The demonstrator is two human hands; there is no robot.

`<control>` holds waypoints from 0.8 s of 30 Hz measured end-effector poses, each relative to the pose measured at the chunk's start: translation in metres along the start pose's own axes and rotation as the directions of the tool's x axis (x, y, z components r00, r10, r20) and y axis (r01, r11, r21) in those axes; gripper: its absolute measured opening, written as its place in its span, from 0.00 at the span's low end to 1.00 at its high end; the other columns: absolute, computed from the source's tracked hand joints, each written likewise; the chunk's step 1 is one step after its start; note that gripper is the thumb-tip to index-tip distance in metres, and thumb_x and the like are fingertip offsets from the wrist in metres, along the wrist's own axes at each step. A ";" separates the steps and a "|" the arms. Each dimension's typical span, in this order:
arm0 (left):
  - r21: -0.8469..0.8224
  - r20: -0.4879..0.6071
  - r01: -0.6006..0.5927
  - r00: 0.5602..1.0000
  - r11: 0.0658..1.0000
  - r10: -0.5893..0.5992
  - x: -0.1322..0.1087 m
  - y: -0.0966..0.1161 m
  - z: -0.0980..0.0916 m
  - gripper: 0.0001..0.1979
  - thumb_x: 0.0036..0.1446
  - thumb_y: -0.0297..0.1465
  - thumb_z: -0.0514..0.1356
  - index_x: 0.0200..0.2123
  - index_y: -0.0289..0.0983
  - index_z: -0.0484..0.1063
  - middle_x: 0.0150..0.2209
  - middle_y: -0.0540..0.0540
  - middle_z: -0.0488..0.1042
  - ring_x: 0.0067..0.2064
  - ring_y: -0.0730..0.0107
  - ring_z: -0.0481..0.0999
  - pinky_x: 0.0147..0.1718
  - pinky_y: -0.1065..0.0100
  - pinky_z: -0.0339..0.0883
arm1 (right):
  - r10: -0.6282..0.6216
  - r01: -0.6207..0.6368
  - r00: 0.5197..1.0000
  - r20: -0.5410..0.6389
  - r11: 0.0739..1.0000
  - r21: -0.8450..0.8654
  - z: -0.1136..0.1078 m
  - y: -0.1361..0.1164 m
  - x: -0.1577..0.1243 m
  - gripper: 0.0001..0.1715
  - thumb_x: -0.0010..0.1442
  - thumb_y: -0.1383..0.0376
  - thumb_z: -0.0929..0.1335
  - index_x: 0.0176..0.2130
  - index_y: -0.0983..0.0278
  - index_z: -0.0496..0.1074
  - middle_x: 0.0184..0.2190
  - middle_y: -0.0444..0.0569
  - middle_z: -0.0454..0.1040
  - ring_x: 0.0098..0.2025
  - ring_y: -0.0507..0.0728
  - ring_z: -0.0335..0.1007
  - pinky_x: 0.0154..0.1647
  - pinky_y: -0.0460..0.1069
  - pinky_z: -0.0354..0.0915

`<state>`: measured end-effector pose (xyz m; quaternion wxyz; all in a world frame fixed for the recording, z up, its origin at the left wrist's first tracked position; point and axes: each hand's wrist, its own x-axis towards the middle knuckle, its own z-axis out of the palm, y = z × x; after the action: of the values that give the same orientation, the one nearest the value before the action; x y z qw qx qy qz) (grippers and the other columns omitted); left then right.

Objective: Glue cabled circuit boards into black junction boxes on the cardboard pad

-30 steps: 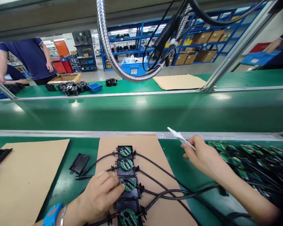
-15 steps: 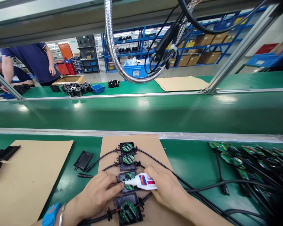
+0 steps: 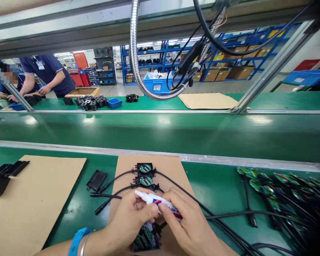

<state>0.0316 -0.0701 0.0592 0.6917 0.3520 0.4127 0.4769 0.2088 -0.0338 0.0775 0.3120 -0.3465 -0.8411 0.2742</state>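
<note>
Glue tube [image 3: 156, 200]: white, red-blue label.

A: Site type?
B: Electronics assembly line, factory floor. Noted: green conveyor belt [image 3: 160, 131], blue racking [image 3: 164, 53] stacked with cartons [image 3: 240, 72], cabled circuit boards [image 3: 277, 188] heaped, boards in housings [image 3: 145, 169], a person [image 3: 49, 73] working across the belt

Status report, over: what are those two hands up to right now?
Left hand and right hand both gripping a small glue tube. Tube held over the row of black boxes on cardboard. Black cables close beside right hand.
</note>
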 end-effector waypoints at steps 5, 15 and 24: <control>-0.149 -0.074 -0.080 0.995 0.986 0.069 0.012 0.004 0.014 0.25 0.43 0.37 0.72 0.41 0.30 0.70 0.31 0.47 0.71 0.29 0.81 0.66 0.30 0.76 0.60 | -0.080 0.077 0.983 -0.164 0.997 -0.026 0.002 -0.010 0.009 0.09 0.64 0.67 0.61 0.30 0.64 0.64 0.24 0.45 0.65 0.26 0.50 0.61 0.28 0.45 0.56; -0.048 -0.080 -0.076 0.994 0.996 0.072 0.020 0.029 0.012 0.26 0.39 0.45 0.72 0.30 0.28 0.70 0.23 0.48 0.68 0.24 0.80 0.63 0.26 0.75 0.57 | 0.038 -0.055 0.984 0.173 0.994 0.096 -0.031 -0.008 0.028 0.16 0.68 0.62 0.57 0.36 0.64 0.69 0.27 0.44 0.71 0.26 0.49 0.66 0.26 0.44 0.61; -0.057 -0.020 -0.068 0.998 0.996 0.067 0.035 0.076 0.011 0.22 0.48 0.46 0.65 0.29 0.30 0.68 0.24 0.48 0.67 0.24 0.79 0.62 0.25 0.73 0.55 | -0.710 0.652 0.702 -0.058 0.674 -0.347 -0.043 0.006 0.089 0.25 0.59 0.76 0.65 0.55 0.64 0.67 0.50 0.57 0.71 0.52 0.58 0.67 0.48 0.54 0.69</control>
<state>0.0203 -0.0148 0.1226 0.6811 0.3414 0.3931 0.5148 0.1915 0.0472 0.1311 0.4132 -0.0740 -0.9072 -0.0279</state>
